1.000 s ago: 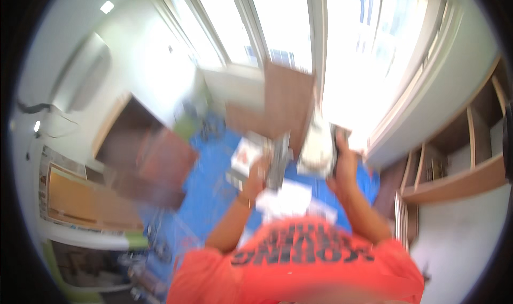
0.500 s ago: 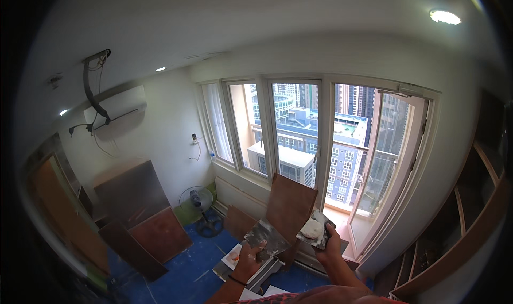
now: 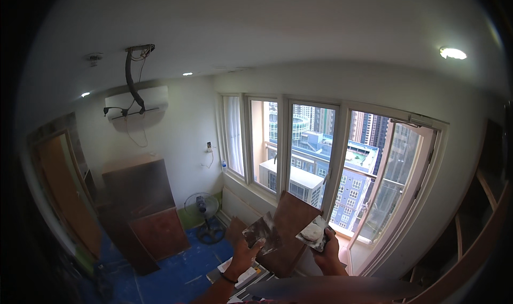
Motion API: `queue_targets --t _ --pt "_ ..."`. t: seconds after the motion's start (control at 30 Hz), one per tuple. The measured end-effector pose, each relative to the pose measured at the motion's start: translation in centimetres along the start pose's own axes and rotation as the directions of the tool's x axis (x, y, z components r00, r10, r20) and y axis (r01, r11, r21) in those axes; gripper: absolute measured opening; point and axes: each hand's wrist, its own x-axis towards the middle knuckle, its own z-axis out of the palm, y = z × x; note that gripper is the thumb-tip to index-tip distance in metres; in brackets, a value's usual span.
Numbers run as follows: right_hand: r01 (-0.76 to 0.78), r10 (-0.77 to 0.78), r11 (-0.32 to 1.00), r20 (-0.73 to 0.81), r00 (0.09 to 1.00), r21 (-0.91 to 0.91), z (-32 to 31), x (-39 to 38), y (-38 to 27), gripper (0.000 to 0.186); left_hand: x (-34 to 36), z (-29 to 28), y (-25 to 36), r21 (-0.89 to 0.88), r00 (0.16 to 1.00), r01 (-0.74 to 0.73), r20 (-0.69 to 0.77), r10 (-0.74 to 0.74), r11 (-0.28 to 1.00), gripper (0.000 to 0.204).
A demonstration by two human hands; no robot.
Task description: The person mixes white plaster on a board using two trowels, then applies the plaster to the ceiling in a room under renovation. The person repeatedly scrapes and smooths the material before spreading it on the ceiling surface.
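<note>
My left hand (image 3: 247,255) is closed on a dark, square putty blade (image 3: 264,232) streaked with white smears, its thumb lying on the face. My right hand (image 3: 328,251) grips a second flat plate (image 3: 322,225), which carries a thick lump of white putty (image 3: 311,232). The two plates are held apart, side by side at about the same height. Behind them leans a large brown board (image 3: 293,218), partly covered by both plates.
A pedestal fan (image 3: 203,210) stands on the blue-covered floor (image 3: 184,274), beside stacked brown panels (image 3: 160,232). Windows and an open glass door (image 3: 398,181) lie ahead. Shelving (image 3: 462,240) curves along the right. A loose cable duct (image 3: 131,82) hangs from the ceiling.
The view has tilted up and swung slightly left, bringing in more ceiling. Both hands keep hold of their plates; the putty lump stays on the right one.
</note>
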Motion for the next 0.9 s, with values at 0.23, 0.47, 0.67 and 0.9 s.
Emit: queue_targets --t 0.23,0.47,0.67,0.9 --pt "0.002 0.003 0.997 0.064 0.998 -0.079 3.1 -1.2 0.1 0.032 -0.3 -0.9 -0.8 0.078 0.975 -0.2 -0.08 0.206 0.977 0.027" --pt "-0.009 0.022 0.996 0.143 0.99 -0.088 7.3 -2.0 -1.3 0.036 -0.4 -0.2 0.4 -0.322 0.973 -0.182 -0.198 0.121 0.929 0.025" --pt "-0.031 0.056 0.994 0.248 0.967 -0.102 8.0 0.5 -0.2 0.04 -1.9 0.1 -0.2 -0.484 0.986 -0.107 -0.162 0.031 0.868 0.024" --pt "-0.096 0.138 0.975 0.21 0.968 -0.198 11.9 0.6 1.7 0.04 -2.4 -6.1 5.5 0.497 0.864 -0.229 -0.292 0.41 0.837 0.032"
